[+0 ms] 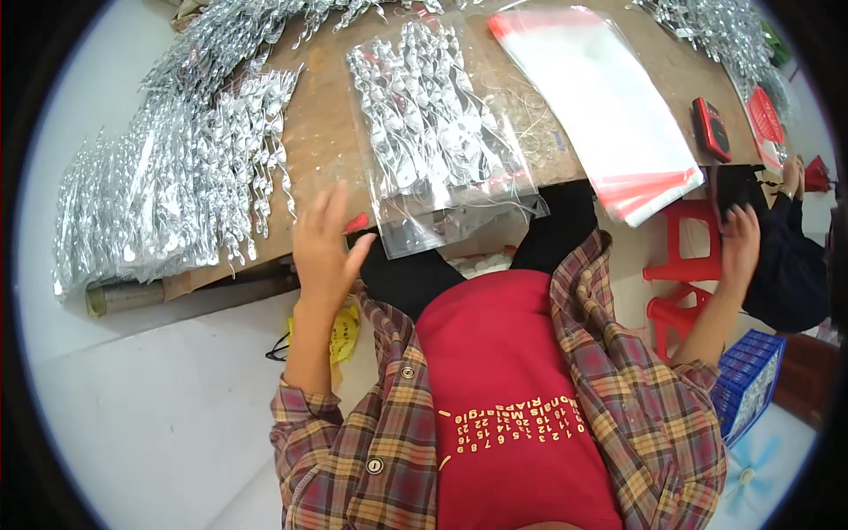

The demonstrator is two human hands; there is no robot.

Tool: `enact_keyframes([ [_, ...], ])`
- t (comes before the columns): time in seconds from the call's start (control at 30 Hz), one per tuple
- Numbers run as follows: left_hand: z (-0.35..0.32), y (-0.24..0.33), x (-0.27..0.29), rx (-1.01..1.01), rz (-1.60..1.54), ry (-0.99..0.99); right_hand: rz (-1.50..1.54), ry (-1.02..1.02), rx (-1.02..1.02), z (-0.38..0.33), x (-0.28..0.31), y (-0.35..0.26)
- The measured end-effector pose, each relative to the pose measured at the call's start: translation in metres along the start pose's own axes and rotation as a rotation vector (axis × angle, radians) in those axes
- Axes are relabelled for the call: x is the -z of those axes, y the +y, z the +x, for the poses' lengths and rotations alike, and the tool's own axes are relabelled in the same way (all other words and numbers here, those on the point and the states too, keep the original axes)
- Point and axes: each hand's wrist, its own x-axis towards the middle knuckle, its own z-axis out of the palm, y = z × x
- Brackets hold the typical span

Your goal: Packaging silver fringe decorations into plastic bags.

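Observation:
A clear plastic bag (399,231) lies on the table in front of me, its lower end hanging past the near edge. Inside it are several silver twisted foil strands (424,110). My left hand (323,246) is just left of the bag's lower end, fingers stretched out, with nothing in it. A small red piece (356,223) sits beside its fingers. Far to the right, my right hand (740,237) is raised off the table with fingers apart, holding nothing I can see. Between the bag and that hand lies a fanned stack of flat clear bags with red edges (601,102).
Silver strands (168,194) pile up along the table's left side, with more (715,40) at the far right. A red-and-black device (711,130) and a red basket (765,115) are at right. Red stools (680,243), a blue crate (749,380) and another person (791,256) are beyond.

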Motion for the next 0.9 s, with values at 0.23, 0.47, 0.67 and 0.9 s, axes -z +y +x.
enact_keyframes([
  [0.23,0.046,0.006,-0.034,-0.655,0.073,-0.065,-0.982,-0.741,0.788,-0.125,-0.255,0.002],
  [0.47,0.049,0.002,-0.038,-0.752,-0.143,-0.033,-0.97,-0.997,1.272,-0.127,-0.302,0.038],
  [0.67,0.04,-0.003,-0.03,-0.742,-0.214,-0.024,-0.719,-1.153,1.202,-0.135,-0.309,0.04],
  [0.9,0.032,0.001,-0.022,-0.281,-0.681,-0.255,-0.408,-1.057,0.427,-0.138,-0.32,0.05],
])
